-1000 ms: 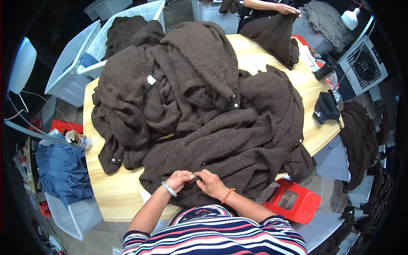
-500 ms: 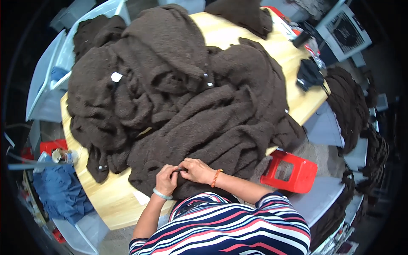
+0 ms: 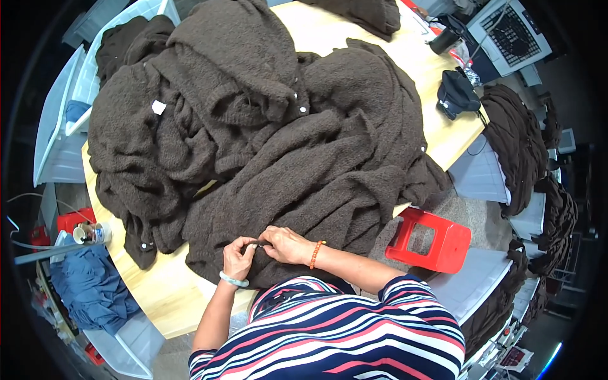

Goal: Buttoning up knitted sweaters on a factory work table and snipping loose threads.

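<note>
Left hand (image 3: pixel 237 261) and right hand (image 3: pixel 286 246), close together, pinch with their fingers (image 3: pixel 240 244) the dark brown garment (image 3: pixel 259 196) on the bench (image 3: pixel 147 288)

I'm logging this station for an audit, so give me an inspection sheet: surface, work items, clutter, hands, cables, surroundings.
Surface: wood-toned table, largely covered by cloth.
Work items: brown garments, heaped in folds; a white tag shows on the left part.
Clutter: black pouch-like item and dark cylinder toward the right edge; small round tub at the left edge.
Left hand: fingertips pinched on brown cloth.
Right hand: beside it, fingertips pinched there too.
Cables: pale cable at far left, where it leads unclear.
Surroundings: red stool at right; blue cloth over a bin at left.
</note>
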Demonstrator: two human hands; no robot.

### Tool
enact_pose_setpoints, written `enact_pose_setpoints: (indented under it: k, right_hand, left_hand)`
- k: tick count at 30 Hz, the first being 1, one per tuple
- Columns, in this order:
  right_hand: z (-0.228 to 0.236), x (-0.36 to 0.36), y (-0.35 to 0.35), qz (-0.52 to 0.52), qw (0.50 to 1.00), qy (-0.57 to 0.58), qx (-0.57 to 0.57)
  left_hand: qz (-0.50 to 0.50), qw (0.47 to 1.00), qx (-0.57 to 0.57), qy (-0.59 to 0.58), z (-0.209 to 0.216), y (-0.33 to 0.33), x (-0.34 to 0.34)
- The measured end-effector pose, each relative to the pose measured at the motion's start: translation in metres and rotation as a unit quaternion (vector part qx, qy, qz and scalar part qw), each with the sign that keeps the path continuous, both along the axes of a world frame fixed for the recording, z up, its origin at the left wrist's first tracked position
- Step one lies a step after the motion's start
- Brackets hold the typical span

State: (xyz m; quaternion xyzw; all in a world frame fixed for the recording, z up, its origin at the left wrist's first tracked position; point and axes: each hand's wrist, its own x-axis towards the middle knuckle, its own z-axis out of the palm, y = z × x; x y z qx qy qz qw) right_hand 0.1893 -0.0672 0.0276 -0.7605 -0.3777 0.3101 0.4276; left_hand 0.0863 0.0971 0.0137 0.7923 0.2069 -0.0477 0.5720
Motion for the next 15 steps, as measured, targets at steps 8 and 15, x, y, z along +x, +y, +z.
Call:
enact_pose_setpoints:
  k: [8,15]
  right_hand:
    - [-0.012,-0.006,0.003,-0.047,0.999,0.0,-0.002]
    - [-0.017,-0.01,0.001,-0.083,0.997,-0.011,0.002]
  left_hand:
    - [-0.022,0.982,0.131,-0.134,0.008,-0.011,0.006]
    - [-0.049,0.98,0.104,-0.161,-0.006,-0.006,0.008]
